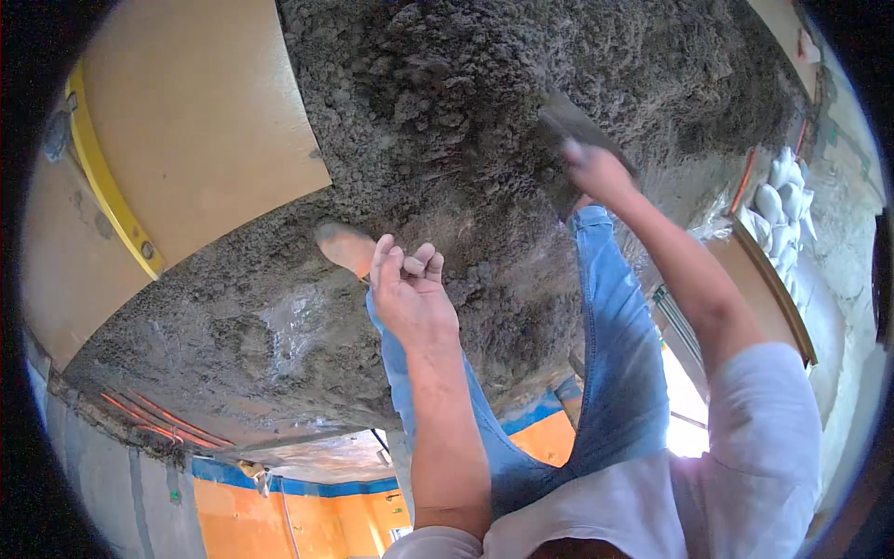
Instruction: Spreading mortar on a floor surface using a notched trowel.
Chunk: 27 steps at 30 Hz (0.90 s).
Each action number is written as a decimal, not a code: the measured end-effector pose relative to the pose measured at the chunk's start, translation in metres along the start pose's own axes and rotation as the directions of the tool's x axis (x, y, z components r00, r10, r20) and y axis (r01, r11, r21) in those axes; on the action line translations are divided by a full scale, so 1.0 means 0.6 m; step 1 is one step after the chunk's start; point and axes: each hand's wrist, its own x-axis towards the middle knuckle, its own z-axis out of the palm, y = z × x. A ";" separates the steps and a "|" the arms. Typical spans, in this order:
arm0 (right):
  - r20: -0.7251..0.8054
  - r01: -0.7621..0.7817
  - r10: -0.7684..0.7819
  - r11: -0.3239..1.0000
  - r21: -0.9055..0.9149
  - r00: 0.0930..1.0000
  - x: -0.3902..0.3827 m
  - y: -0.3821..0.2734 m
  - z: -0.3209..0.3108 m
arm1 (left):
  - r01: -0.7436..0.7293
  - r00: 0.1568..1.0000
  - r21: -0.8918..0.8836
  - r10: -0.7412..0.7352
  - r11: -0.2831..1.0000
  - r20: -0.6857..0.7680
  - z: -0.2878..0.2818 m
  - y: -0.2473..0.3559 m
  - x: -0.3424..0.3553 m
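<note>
My right hand (601,175) grips a flat trowel (582,123), its dark blade against the rough, crumbly grey-brown mortar bed (447,102). Motion softens the outline of that hand a little. Above my left knee area, my left hand (414,293) is raised with fingers loosely bent and apart, dusty at the tips, holding nothing. Just beyond it a shoe (343,247) rests on the mortar. Large beige tiles (205,102) lie along the left side of the bed, and a yellow spirit level (107,186) lies across them.
White bags (784,210) are heaped at the right by the wall. A brown-edged panel (759,279) stands nearer on that side. Orange-red pipes (168,419) run along the floor at lower left. An orange wall (242,508) with a blue band shows at the bottom.
</note>
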 end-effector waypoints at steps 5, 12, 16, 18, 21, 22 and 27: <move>0.027 0.039 -0.040 0.999 0.032 0.999 0.041 -0.121 0.035 | -0.043 0.999 0.027 0.043 0.999 0.003 -0.004 -0.005 0.007; -0.019 0.301 -0.301 0.954 -0.005 0.953 -0.069 -0.189 -0.027 | -0.030 0.999 0.028 0.030 0.999 0.023 0.010 -0.026 0.003; 0.135 0.375 -0.357 0.915 -0.146 0.924 -0.050 -0.208 -0.056 | -0.032 0.997 0.037 0.030 0.999 0.068 0.002 -0.039 0.015; 0.143 0.402 -0.380 0.896 -0.190 0.914 -0.082 -0.177 -0.088 | -0.060 0.997 0.081 0.055 0.995 0.056 -0.010 -0.037 0.018; 0.036 0.175 -0.173 0.982 -0.069 0.984 -0.115 -0.069 -0.130 | -0.060 0.994 0.081 0.051 0.995 0.099 -0.009 -0.031 0.010; 0.021 0.117 -0.117 0.993 -0.031 0.993 -0.109 -0.044 -0.143 | -0.070 0.994 0.082 0.063 0.994 0.094 -0.010 -0.026 0.007; -0.046 0.315 -0.320 0.945 -0.094 0.946 0.082 -0.097 -0.145 | -0.043 0.995 0.111 0.032 0.993 0.097 0.011 -0.040 -0.007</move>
